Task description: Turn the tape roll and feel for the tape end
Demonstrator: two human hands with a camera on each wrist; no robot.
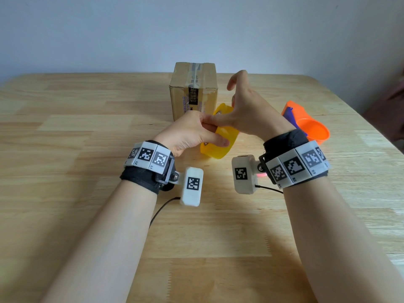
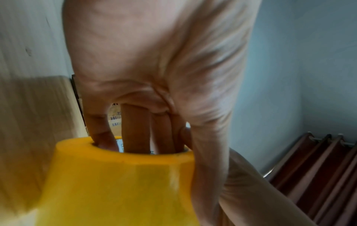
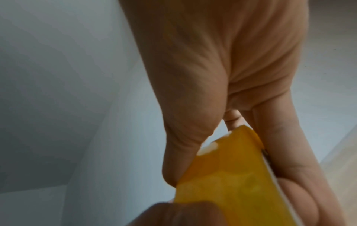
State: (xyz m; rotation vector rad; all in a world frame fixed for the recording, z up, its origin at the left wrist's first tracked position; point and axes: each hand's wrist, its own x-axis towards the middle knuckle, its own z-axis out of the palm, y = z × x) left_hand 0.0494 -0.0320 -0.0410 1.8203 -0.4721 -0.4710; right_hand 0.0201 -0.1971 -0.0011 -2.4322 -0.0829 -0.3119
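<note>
Fingers of the left hand (image 1: 188,134) go down through the hole in the middle of the yellow tape roll (image 1: 220,145), and the thumb wraps over its outside. So the left hand grips the roll all the way round. In the left wrist view the fingers (image 2: 135,130) dip into the roll's hole.

Thumb and one finger of the right hand (image 1: 247,110) pinch the roll's upper edge, where the loose end of the tape seems to be. The other right fingers are lifted and spread, holding nothing. In the right wrist view the thumb (image 3: 179,152) presses one side of the yellow band (image 3: 231,183) and a finger presses the other side.

The roll is held up just above the wooden table (image 1: 87,127), between both hands. Behind it, very near, stands a brown cardboard box (image 1: 193,92) with tape along its top. An orange tape roll (image 1: 310,125) lies on the table to the right, with something purple tucked beside it.

To do this step well, I think the left hand should hold the roll firm so it does not spin. The right hand should pull slowly and straight, so the tape does not tear or stick to itself.
</note>
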